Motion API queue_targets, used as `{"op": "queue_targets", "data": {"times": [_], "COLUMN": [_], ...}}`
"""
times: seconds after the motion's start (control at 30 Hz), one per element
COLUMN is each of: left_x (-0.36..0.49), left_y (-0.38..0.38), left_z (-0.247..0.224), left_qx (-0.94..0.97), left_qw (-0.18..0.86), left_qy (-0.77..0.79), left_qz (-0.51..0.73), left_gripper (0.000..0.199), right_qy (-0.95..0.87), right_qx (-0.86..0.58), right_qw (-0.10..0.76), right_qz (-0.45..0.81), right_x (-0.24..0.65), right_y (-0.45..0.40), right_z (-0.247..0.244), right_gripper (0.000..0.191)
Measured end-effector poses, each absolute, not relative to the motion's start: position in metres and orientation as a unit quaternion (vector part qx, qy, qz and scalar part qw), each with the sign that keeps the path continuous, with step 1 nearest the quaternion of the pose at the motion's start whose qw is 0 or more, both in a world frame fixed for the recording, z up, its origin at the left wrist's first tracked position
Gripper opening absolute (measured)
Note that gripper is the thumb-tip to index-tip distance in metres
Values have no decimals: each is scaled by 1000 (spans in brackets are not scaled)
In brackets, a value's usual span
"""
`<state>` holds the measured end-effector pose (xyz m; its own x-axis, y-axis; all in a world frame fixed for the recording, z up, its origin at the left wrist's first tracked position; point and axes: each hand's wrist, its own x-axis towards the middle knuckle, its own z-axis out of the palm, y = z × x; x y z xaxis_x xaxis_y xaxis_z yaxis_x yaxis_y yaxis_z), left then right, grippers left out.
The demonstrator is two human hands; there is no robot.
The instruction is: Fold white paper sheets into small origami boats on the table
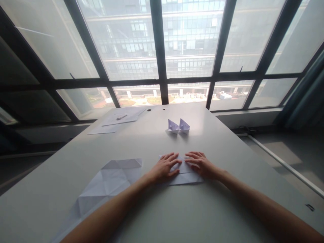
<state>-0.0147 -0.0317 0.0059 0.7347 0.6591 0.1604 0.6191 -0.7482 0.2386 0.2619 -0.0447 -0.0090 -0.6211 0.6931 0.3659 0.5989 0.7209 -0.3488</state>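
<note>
A folded sheet of white paper (pixel 186 178) lies flat on the table in front of me. My left hand (pixel 167 167) rests on its left part with the fingers spread. Over its right part lies my right hand (pixel 201 165), fingers stretched out and slightly apart. Both hands cover parts of the folds. To the left, partly behind my left forearm, is a larger creased sheet of white paper (pixel 108 182), opened out. Beyond my hands stand two small folded paper boats (pixel 173 127), side by side.
The white table (pixel 227 202) reaches to a large window. At its far left lie several sheets of paper (pixel 118 120) with a small white object (pixel 122 117) on top. A small dark item (pixel 309 207) is near the right edge. A curtain (pixel 303 91) hangs at the right.
</note>
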Motion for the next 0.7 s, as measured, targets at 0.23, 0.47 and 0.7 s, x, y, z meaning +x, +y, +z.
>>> {"op": "queue_targets", "data": {"times": [0.23,0.47,0.7], "left_x": [-14,-14,-15], "left_y": [-32,-32,-32], "left_z": [7,8,6], "left_qx": [927,927,925], "left_qw": [87,89,84], "left_qy": [345,341,347], "left_qz": [118,127,131], "left_gripper": [44,44,47], "right_qy": [-898,-915,-935], "right_qx": [-342,-303,-277], "right_qw": [257,252,192], "right_qz": [101,92,108], "right_x": [264,258,257], "right_y": [-44,-49,-57], "right_z": [-6,-2,10], "right_gripper": [37,33,38]}}
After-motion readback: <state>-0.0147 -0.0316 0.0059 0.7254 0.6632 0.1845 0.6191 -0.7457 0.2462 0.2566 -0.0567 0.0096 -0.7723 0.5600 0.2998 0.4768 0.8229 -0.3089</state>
